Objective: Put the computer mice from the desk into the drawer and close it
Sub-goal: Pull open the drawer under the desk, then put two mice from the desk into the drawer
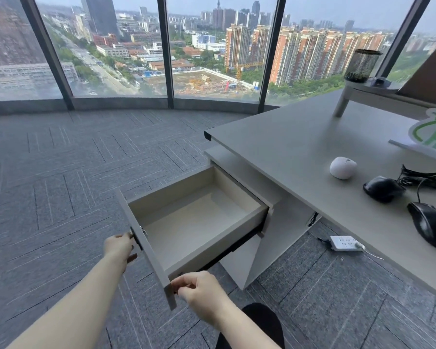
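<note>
The drawer [146, 248] of the cabinet under the desk is pulled out wide and holds nothing. My left hand [118, 246] grips the far end of its grey front panel, by the lock. My right hand [202, 290] pinches the near end of the same panel. On the grey desk [287, 147] at the right lie three mice: a white one [342, 167], a black one [381, 188] with a bundled cable, and a larger black one [431, 224] nearest the right edge.
A white power strip [344, 243] lies on the carpet under the desk. On the desk stand a monitor riser [358, 93] with a black mesh pen holder [361, 65], and a green-and-white sign [431, 132]. Floor-to-ceiling windows run along the back.
</note>
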`<state>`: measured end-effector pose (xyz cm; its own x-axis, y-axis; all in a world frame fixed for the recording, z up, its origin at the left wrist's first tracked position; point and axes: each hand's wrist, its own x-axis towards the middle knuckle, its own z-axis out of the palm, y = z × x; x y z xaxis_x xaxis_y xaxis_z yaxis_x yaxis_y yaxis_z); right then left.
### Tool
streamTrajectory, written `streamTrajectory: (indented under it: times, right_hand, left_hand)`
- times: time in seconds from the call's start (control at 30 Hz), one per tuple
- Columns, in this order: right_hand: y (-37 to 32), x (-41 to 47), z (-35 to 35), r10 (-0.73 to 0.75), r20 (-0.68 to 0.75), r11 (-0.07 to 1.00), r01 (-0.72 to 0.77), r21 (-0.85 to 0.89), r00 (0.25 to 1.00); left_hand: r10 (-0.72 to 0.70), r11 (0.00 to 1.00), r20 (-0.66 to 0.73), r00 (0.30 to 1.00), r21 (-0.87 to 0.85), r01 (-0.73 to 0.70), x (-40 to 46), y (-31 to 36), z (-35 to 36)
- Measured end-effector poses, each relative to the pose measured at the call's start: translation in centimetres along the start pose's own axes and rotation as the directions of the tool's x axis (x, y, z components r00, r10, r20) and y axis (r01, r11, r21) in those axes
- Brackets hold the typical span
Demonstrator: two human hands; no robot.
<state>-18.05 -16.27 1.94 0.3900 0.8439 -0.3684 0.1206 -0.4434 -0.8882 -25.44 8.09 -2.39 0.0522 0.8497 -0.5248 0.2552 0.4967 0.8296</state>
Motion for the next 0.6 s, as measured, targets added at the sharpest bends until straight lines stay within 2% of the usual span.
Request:
streamTrajectory:
  times: [0.03, 0.1, 0.17, 0.23, 0.33, 0.43, 0.5, 0.6]
  right_hand:
    - [-0.3, -0.2, -0.5, -0.019, -0.026, 1.0, 0.019, 0.003, 0.999]
    - [-1.2, -0.7, -2.6, -0.058, -0.142, 0.997, 0.064, 0.039, 0.988]
    - [-2.3, -1.4, -6.5, -0.12, -0.333, 0.988, 0.147, 0.056, 0.935]
    - [-3.3, -2.3, -11.5, -0.193, -0.543, 0.975, 0.22, -0.016, 0.817]
    - [-3.9, -4.0, -19.8, -0.236, -0.777, 0.97, 0.186, -0.155, 0.583]
    - [-3.3, -5.4, -27.3, -0.245, -0.885, 0.966, 0.022, -0.258, 0.397]
    - [-2.5, -5.7, -31.4, -0.223, -0.91, 0.948, -0.141, -0.286, 0.35]
    - [-1.3, -5.3, -35.7, -0.114, -0.907, 0.883, -0.376, -0.28, 0.406]
  left_hand:
    - [0.065, 0.99, -0.083, 0.994, 0.129, -0.054, -0.5, 0.6, -0.2]
    - [0.314, 0.903, -0.169, 0.934, 0.357, -0.239, -2.4, 2.5, 0.0]
    - [0.553, 0.789, -0.078, 0.829, 0.368, -0.492, -5.9, 5.2, 1.9]
    - [0.676, 0.69, 0.056, 0.734, 0.299, -0.659, -9.8, 8.0, 5.6]
    - [0.728, 0.611, 0.28, 0.626, 0.148, -0.778, -15.5, 10.8, 12.9]
    - [0.706, 0.537, 0.492, 0.51, 0.098, -0.838, -20.7, 11.8, 20.7]
    - [0.669, 0.498, 0.593, 0.448, 0.09, -0.862, -23.7, 11.9, 25.6]
    - [0.609, 0.429, 0.697, 0.379, 0.113, -0.896, -27.0, 11.7, 32.1]
